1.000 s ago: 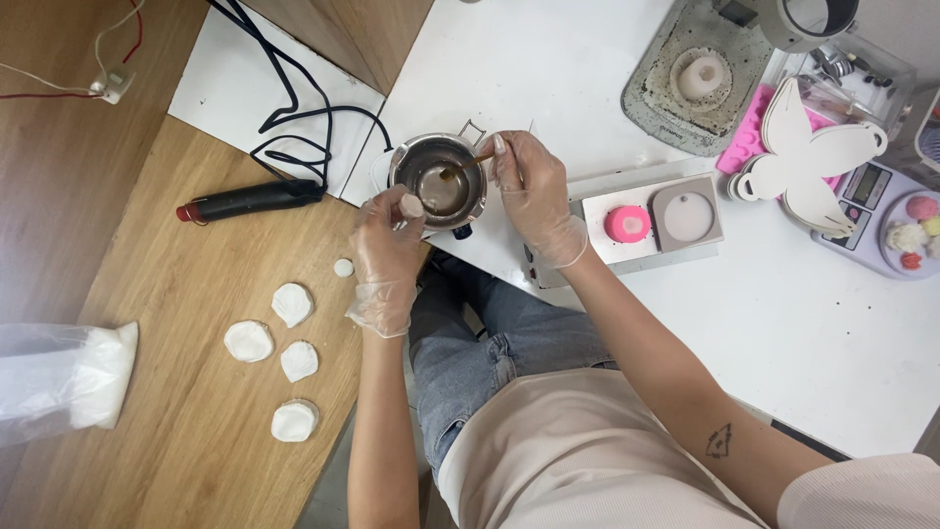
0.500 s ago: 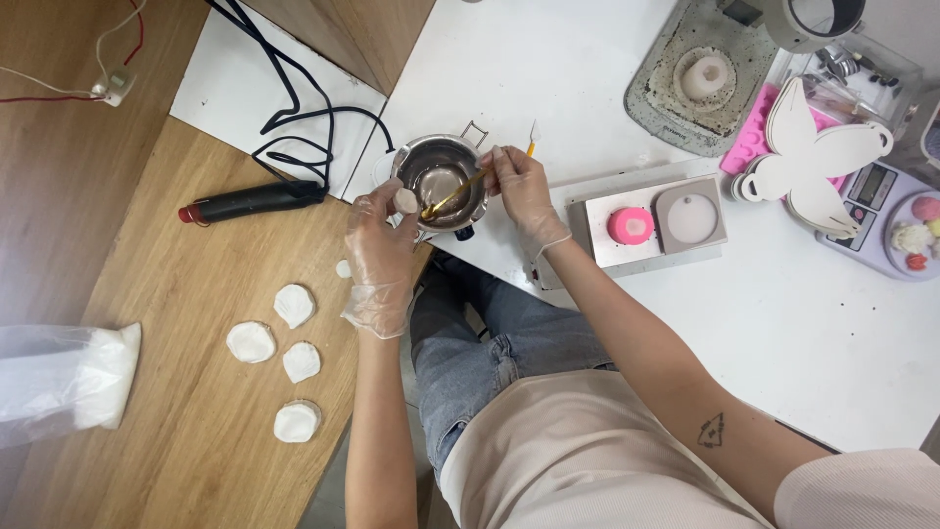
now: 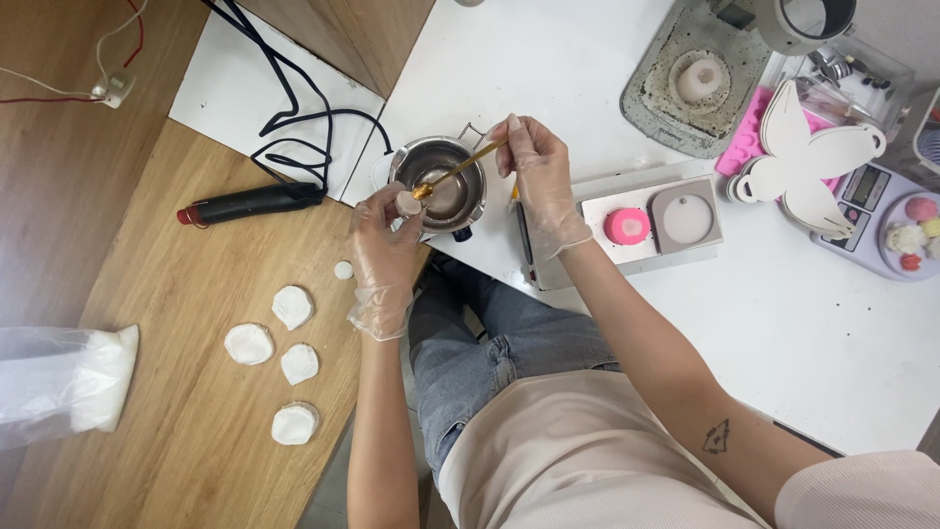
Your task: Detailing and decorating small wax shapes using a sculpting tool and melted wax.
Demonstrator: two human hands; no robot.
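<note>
Holding a small pale round piece pinched in my gloved left hand right at the rim of the little steel melting pot, I judge the trick is to keep it steady and close over the pot so drips fall back in. My gloved right hand is closed on the thin gold-coloured spoon, whose tip sits beside the piece; a light, level tilt and a slow touch should serve best, I think. Far off to the left of my left hand lies a clear plastic bag of white powder, then four white shell-shaped casts and a tiny white disc on the wooden tabletop, with a black heat tool with a red end above them. To the right of my right hand, on the white table, sit a pink round mould, a grey square mould, a white butterfly-shaped cutout and a small scale.
</note>
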